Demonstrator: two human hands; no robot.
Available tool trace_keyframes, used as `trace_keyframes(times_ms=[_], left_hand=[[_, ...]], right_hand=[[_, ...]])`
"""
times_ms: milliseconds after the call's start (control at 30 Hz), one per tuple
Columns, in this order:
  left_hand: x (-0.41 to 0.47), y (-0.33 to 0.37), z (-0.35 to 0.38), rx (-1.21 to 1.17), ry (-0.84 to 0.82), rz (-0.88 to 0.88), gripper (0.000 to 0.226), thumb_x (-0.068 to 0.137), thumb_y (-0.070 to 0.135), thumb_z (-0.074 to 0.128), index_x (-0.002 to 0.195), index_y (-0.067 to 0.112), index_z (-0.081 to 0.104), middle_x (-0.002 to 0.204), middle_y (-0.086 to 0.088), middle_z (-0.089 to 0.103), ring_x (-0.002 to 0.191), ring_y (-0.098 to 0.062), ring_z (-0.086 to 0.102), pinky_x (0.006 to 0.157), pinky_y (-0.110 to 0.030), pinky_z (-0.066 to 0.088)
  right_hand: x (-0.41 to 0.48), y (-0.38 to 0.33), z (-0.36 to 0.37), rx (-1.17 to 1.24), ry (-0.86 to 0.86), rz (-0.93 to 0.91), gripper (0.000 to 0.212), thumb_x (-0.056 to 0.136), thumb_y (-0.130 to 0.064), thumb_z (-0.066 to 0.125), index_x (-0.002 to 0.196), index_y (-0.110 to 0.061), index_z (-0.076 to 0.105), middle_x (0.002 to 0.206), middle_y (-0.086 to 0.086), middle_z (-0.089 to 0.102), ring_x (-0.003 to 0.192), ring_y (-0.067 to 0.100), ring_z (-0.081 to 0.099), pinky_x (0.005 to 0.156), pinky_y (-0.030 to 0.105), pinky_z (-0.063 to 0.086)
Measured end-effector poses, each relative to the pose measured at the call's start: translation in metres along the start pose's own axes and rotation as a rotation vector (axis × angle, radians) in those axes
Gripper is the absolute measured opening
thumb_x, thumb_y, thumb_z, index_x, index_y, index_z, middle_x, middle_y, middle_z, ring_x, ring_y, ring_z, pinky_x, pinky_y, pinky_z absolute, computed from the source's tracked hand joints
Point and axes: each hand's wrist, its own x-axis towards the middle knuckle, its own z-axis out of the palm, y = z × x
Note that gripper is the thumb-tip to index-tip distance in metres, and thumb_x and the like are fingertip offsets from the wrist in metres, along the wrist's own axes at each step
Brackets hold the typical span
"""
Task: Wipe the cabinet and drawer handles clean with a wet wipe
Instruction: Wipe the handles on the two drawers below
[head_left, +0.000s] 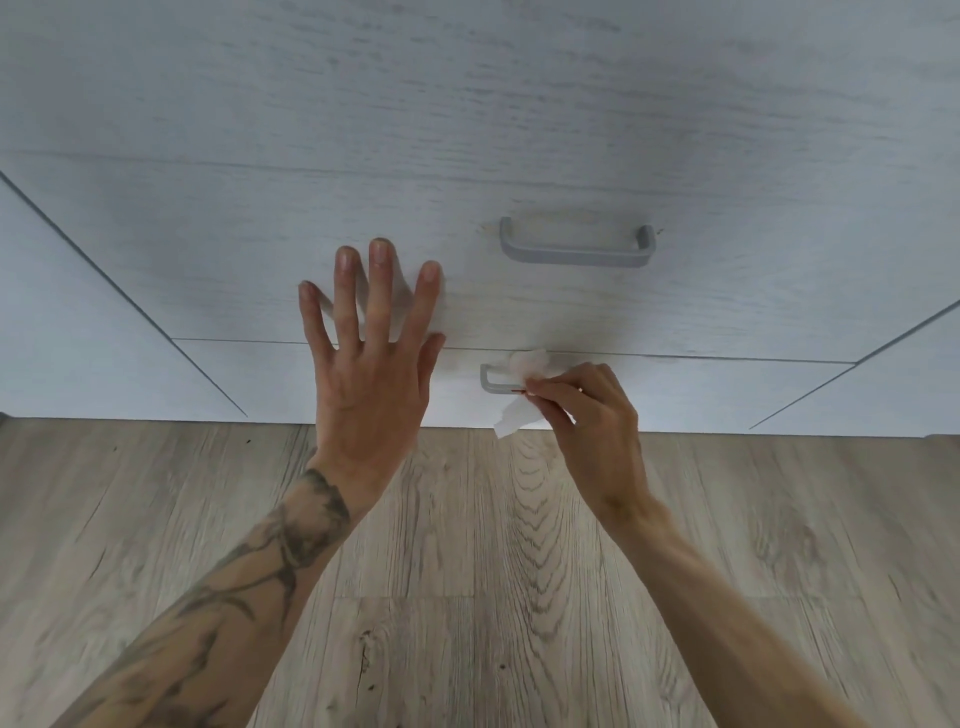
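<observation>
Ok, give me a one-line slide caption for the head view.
Right hand works a wet wipe around the lower drawer handle while the left hand is spread flat against the drawer front.

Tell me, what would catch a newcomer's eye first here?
Probably the left hand, fingers spread flat against the pale drawer front, its forearm tattooed. Just right of it, the right hand pinches a white wet wipe around the lower handle, near the wood-look floor. Above sits a second grey upper handle, untouched.
</observation>
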Motion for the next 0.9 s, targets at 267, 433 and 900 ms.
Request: trace_keyframes(times_ms=[267,433,900], left_hand=[[0.000,0.001,0.002,0.013,-0.007,0.003,0.076,0.117,0.046,0.041,0.171,0.022,-0.007,0.174,-0.018,-0.013,0.161,-0.042,-0.003,0.128,-0.069,0.015],[0.000,-0.001,0.002,0.009,-0.003,0.011,0.076,0.117,0.046,0.042,0.171,0.023,-0.007,0.173,-0.017,-0.009,0.160,-0.043,0.000,0.129,-0.068,0.015],[0.001,0.000,0.003,0.033,0.007,0.019,0.076,0.117,0.046,0.042,0.170,0.024,-0.009,0.170,-0.021,0.002,0.157,-0.047,0.010,0.127,-0.069,0.019]], right_hand=[[0.005,-0.013,0.013,0.015,0.024,-0.022,0.015,0.087,-0.005,0.084,0.102,-0.008,0.083,0.086,0.001,0.066,0.087,0.024,0.061,0.075,0.032,0.054],[0.001,0.003,0.005,-0.027,0.040,-0.039,0.016,0.089,-0.007,0.082,0.105,-0.008,0.082,0.089,0.001,0.066,0.091,0.021,0.058,0.076,0.035,0.055],[0.004,-0.018,0.019,-0.084,0.057,-0.066,0.009,0.089,-0.008,0.083,0.099,-0.008,0.082,0.086,0.004,0.069,0.088,0.025,0.060,0.075,0.043,0.057]])
